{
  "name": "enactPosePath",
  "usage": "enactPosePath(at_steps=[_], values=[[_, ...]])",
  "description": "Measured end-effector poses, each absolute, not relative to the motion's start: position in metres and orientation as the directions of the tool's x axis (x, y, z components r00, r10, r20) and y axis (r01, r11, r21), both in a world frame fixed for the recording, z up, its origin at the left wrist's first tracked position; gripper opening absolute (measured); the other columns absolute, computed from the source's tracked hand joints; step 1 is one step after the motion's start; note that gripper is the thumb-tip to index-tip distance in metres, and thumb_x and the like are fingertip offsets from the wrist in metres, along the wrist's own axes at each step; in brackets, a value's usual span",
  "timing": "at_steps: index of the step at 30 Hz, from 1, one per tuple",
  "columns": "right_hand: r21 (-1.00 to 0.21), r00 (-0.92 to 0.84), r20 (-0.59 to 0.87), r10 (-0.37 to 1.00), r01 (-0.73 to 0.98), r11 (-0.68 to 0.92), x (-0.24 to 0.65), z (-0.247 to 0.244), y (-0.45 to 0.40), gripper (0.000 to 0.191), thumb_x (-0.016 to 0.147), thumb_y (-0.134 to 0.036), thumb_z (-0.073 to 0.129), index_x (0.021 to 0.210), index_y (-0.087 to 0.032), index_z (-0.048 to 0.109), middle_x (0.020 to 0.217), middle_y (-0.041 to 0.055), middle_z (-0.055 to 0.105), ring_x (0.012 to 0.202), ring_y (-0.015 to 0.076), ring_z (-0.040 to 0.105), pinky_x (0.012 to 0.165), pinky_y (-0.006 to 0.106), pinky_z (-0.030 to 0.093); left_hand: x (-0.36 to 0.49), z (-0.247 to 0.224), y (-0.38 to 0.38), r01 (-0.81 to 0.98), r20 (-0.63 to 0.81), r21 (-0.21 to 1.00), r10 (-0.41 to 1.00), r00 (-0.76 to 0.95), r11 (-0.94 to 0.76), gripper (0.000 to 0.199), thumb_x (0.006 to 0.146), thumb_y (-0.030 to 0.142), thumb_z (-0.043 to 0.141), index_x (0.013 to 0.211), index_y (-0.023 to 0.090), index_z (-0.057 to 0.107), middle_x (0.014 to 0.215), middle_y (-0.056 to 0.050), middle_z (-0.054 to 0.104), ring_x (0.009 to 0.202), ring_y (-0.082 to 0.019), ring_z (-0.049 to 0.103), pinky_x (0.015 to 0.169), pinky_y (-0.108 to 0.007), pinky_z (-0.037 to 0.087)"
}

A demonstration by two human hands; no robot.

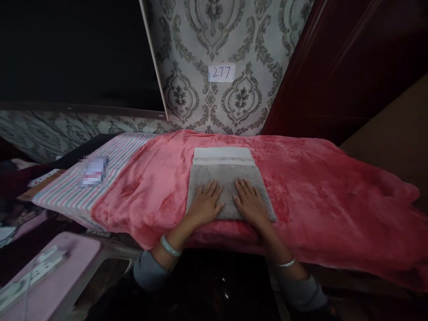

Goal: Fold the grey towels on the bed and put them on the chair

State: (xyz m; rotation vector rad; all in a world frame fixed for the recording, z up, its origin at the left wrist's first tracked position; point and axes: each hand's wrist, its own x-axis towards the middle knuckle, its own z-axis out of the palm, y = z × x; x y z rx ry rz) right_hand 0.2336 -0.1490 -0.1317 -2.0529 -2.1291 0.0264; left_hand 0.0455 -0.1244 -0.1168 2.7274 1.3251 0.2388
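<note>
A grey plush cloth [227, 178] lies flat on the pink fleece blanket [321, 191], with a smooth white strip [222, 154] along its far edge. On the cloth's left half rests my left hand [205, 204], palm down, fingers stretched out. My right hand [252, 205] is spread flat on the right half in the same way. Bare cloth shows between the two hands. Neither hand grips anything. What lies under the palms is hidden.
A striped cloth [117, 149] at the left carries a blurred-out item [94, 171]. Front left, a power strip [33, 276] sits on a pink stool [78, 249]. Behind are a television [76, 53], a patterned wall with a paper label [221, 73] reading 277, and a dark red panel [341, 62].
</note>
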Motion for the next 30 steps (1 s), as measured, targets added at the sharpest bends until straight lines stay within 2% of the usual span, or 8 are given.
enactPosePath(at_steps=[6, 11, 17, 21, 25, 30], values=[[-0.123, -0.013, 0.106, 0.994, 0.992, 0.026, 0.245, -0.134, -0.157, 0.062, 0.101, -0.040, 0.028, 0.157, -0.016, 0.030, 0.164, 0.0054, 0.022, 0.152, 0.0243, 0.018, 0.121, 0.049, 0.022, 0.035, -0.115, -0.126, 0.800, 0.092, 0.127, 0.810, 0.580, -0.587, 0.066, 0.100, 0.051, 0.034, 0.155, 0.014, 0.035, 0.163, -0.016, 0.028, 0.152, -0.030, 0.023, 0.124, -0.052, 0.020], [-0.119, -0.003, 0.137, 0.991, 0.993, 0.020, 0.253, -0.140, -0.166, 0.062, 0.100, -0.042, 0.030, 0.155, -0.014, 0.035, 0.162, 0.0081, 0.028, 0.150, 0.0247, 0.024, 0.121, 0.047, 0.022, 0.013, -0.117, -0.130, 0.861, 0.081, 0.116, 0.868, 0.489, -0.496, 0.069, 0.099, 0.055, 0.036, 0.155, 0.015, 0.034, 0.163, -0.016, 0.029, 0.152, -0.031, 0.024, 0.122, -0.055, 0.022], [-0.118, 0.068, 0.217, 0.974, 0.992, -0.043, 0.264, -0.157, -0.184, 0.061, 0.100, -0.042, 0.027, 0.153, -0.014, 0.039, 0.160, 0.0096, 0.034, 0.149, 0.0269, 0.027, 0.119, 0.050, 0.026, -0.014, -0.122, -0.136, 0.891, 0.069, 0.142, 0.903, 0.425, -0.430, 0.064, 0.101, 0.046, 0.033, 0.155, 0.012, 0.032, 0.163, -0.016, 0.026, 0.152, -0.027, 0.022, 0.122, -0.053, 0.023], [-0.192, 0.121, 0.273, 0.954, 0.979, -0.069, 0.277, -0.171, -0.196, 0.063, 0.100, -0.046, 0.025, 0.150, -0.013, 0.044, 0.158, 0.0096, 0.038, 0.149, 0.0295, 0.027, 0.115, 0.050, 0.034, -0.022, -0.132, -0.139, 0.897, 0.119, 0.170, 0.912, 0.392, -0.408, 0.062, 0.101, 0.042, 0.033, 0.154, 0.010, 0.034, 0.162, -0.018, 0.029, 0.151, -0.028, 0.027, 0.122, -0.053, 0.024], [-0.274, 0.108, 0.375, 0.921, 0.962, -0.001, 0.288, -0.184, -0.204, 0.066, 0.099, -0.048, 0.025, 0.144, -0.007, 0.051, 0.153, 0.0146, 0.044, 0.141, 0.0315, 0.039, 0.116, 0.050, 0.033, -0.025, -0.144, -0.139, 0.894, 0.205, 0.181, 0.905, 0.373, -0.409, 0.061, 0.101, 0.040, 0.035, 0.152, 0.008, 0.037, 0.159, -0.021, 0.034, 0.148, -0.030, 0.032, 0.120, -0.054, 0.028], [-0.436, 0.199, 0.439, 0.876, 0.900, 0.014, 0.295, -0.192, -0.207, 0.066, 0.097, -0.054, 0.030, 0.142, -0.012, 0.053, 0.149, 0.0166, 0.049, 0.134, 0.0308, 0.047, 0.113, 0.051, 0.038, -0.026, -0.149, -0.140, 0.899, 0.274, 0.205, 0.904, 0.328, -0.388, 0.058, 0.099, 0.037, 0.039, 0.150, 0.009, 0.042, 0.153, -0.022, 0.044, 0.145, -0.031, 0.039, 0.118, -0.052, 0.031]])
